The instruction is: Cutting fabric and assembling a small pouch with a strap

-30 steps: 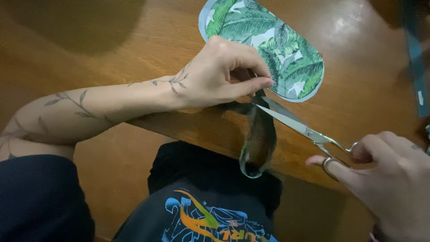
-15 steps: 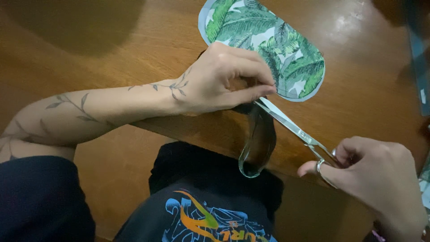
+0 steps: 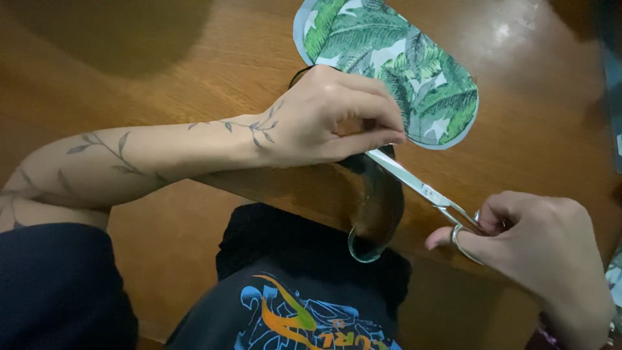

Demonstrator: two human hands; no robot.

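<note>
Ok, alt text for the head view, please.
A right hand works scissors at a dark strip of fabric that the left hand pins at the edge of a wooden table. A rounded leaf-print fabric piece lies beyond.

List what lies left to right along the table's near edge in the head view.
Left hand pinching the dark fabric strip → scissors → right hand in the scissor handles. The leaf-print fabric piece lies farther back on the wooden table.

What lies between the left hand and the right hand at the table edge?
In the head view, the silver scissors span that gap: blades under the left hand, handles in the right hand. A dark fabric strip hangs beside the blades.
</note>
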